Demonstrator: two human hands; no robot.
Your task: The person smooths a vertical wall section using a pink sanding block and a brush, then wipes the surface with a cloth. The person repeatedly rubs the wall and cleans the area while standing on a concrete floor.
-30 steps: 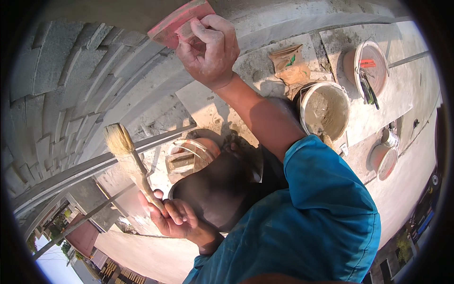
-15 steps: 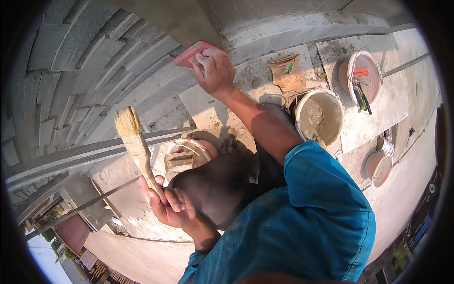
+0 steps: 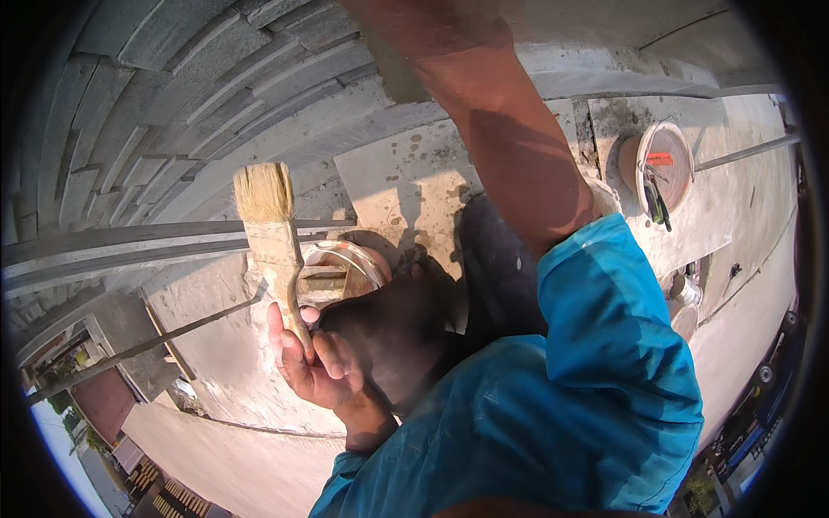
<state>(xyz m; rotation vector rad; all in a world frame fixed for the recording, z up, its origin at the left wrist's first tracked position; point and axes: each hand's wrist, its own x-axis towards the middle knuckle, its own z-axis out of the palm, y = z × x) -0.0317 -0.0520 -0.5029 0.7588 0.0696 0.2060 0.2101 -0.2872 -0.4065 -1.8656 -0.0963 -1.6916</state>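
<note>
My left hand (image 3: pixel 319 358) is closed around the thin wooden handle of a wide paintbrush (image 3: pixel 275 250). The brush stands nearly upright, pale bristles up, and its body is crusted with whitish residue. Raised high, my right arm (image 3: pixel 518 147) crosses in front of the wall. Only the back part of my right hand (image 3: pixel 432 22) shows at the top edge; its fingers and anything in them are cut off. Below the brush head, partly behind my knee, a bucket (image 3: pixel 367 263) has a wooden-looking piece in it.
Grey stacked-stone cladding (image 3: pixel 173 112) covers the wall at left. A bucket with red- and dark-handled tools (image 3: pixel 665 168) stands at right, and a small can (image 3: pixel 686 289) sits nearer. Behind my forearm, another bucket (image 3: pixel 604 195) is mostly hidden. Splashed boards (image 3: pixel 406 173) cover the floor.
My right hand, which held a flat pinkish-red block against the wall, has risen to the top edge, and the block is out of sight. The brush has shifted right and become more upright.
</note>
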